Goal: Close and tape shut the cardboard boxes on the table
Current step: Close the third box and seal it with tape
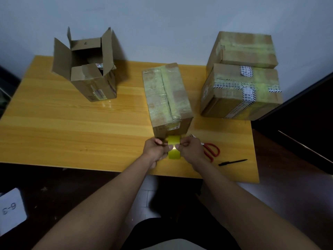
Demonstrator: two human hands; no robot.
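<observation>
A closed cardboard box (167,94) with yellowish tape along its top seam lies in the middle of the wooden table (72,127). Right in front of its near end, a yellow tape roll (173,149) is held between both hands. My left hand (155,149) grips the roll's left side, and my right hand (191,148) pinches its right side with thumb and fingers. At the back left stands an open box (90,69) with its flaps up. Two taped boxes sit at the right: a lower one (241,92) and another (243,49) behind it.
Red-handled scissors (213,150) lie on the table just right of my right hand. A black pen (232,162) lies near the front right edge. A white card marked 6-3 (11,210) is on the dark floor at the lower left.
</observation>
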